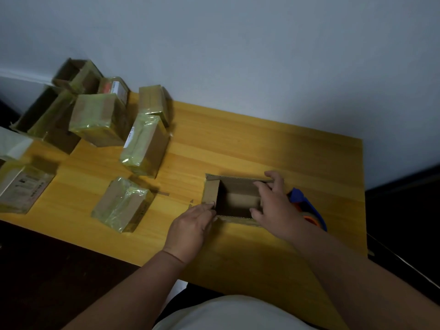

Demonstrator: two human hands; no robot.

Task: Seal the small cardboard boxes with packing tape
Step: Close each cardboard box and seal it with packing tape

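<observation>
Hands at open box (234, 196) on table (262, 144): your left hand (190, 225) pinches its left flap, fingers curled; your right hand (273, 203) grips right wall. Tape dispenser (307, 208) just right of box; taped boxes (123, 203) well left.

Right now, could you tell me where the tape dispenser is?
The blue tape dispenser lies on the wooden table, right of the open cardboard box, partly hidden behind the right hand.
</observation>
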